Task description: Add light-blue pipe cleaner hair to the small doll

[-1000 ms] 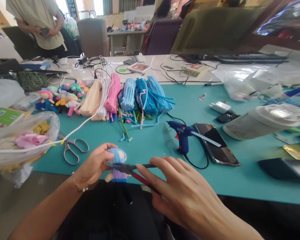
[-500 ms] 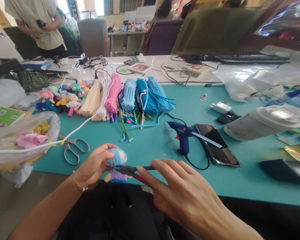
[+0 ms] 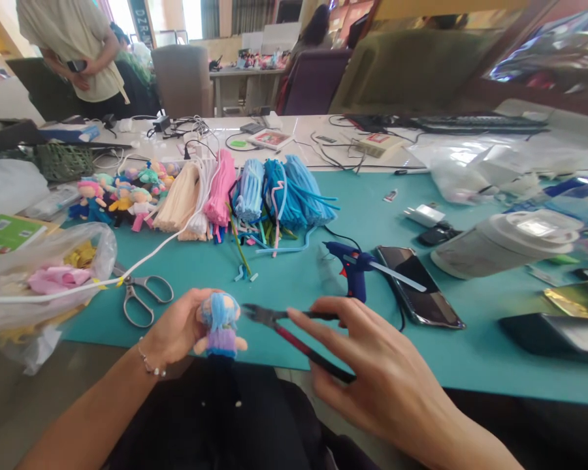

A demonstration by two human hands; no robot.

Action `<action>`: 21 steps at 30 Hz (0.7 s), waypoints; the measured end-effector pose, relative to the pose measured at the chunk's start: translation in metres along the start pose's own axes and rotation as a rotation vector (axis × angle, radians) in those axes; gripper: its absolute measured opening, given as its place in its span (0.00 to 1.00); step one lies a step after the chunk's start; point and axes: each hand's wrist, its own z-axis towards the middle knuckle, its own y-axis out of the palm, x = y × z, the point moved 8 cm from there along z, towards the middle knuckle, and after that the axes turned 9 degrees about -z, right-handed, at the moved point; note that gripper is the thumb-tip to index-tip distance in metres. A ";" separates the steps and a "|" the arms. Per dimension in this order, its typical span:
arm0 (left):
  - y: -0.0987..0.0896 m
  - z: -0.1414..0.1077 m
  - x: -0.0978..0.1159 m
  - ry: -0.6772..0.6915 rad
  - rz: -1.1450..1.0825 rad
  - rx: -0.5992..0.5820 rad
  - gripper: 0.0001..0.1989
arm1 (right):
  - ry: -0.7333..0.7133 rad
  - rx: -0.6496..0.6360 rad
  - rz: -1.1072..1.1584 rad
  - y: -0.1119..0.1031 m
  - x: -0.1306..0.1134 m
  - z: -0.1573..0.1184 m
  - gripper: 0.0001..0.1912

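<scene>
My left hand (image 3: 176, 329) is closed round a small fuzzy doll (image 3: 220, 326) with light blue hair and a purple top, held upright at the mat's front edge. In my right hand (image 3: 372, 365) is a pair of cutting pliers (image 3: 294, 333) with red and black handles. The handles are spread and the jaws stand a little apart, just right of the doll's head and not touching it. Behind the pliers, a dark blue glue gun (image 3: 353, 267) lies on the mat, partly hidden by my right hand.
Scissors (image 3: 142, 297) lie left of my hands, beside a plastic bag (image 3: 102, 251). Bundles of pipe cleaners (image 3: 249, 189) and several finished dolls (image 3: 120, 192) line the mat's back. At right are a phone (image 3: 421, 287) and a tipped cup (image 3: 500, 245). A person (image 3: 78, 52) stands beyond.
The pliers have drawn away from the doll to the right, and their handles have spread. My left hand has shifted slightly left, and the doll shows more fully.
</scene>
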 end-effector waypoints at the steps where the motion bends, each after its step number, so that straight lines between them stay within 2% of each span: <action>1: -0.002 0.000 -0.001 -0.022 -0.016 0.005 0.14 | 0.043 -0.027 -0.001 0.008 0.009 -0.002 0.22; 4: -0.005 0.001 -0.004 -0.045 -0.023 0.011 0.18 | 0.141 -0.139 -0.047 0.042 0.032 -0.007 0.22; 7: -0.008 0.001 -0.002 0.014 -0.031 0.044 0.18 | 0.204 -0.224 -0.104 0.074 0.046 -0.012 0.22; 11: -0.010 0.002 0.001 0.095 -0.024 0.079 0.19 | 0.255 -0.256 -0.129 0.097 0.056 -0.014 0.22; 17: -0.017 0.015 0.008 0.174 -0.029 0.108 0.17 | 0.265 -0.208 -0.130 0.097 0.058 -0.011 0.21; 19: -0.018 0.020 0.007 0.169 -0.053 0.127 0.17 | 0.267 -0.138 -0.093 0.089 0.048 -0.008 0.16; 21: -0.016 0.024 0.005 0.171 -0.091 0.139 0.17 | 0.255 -0.023 0.043 0.078 0.029 -0.004 0.13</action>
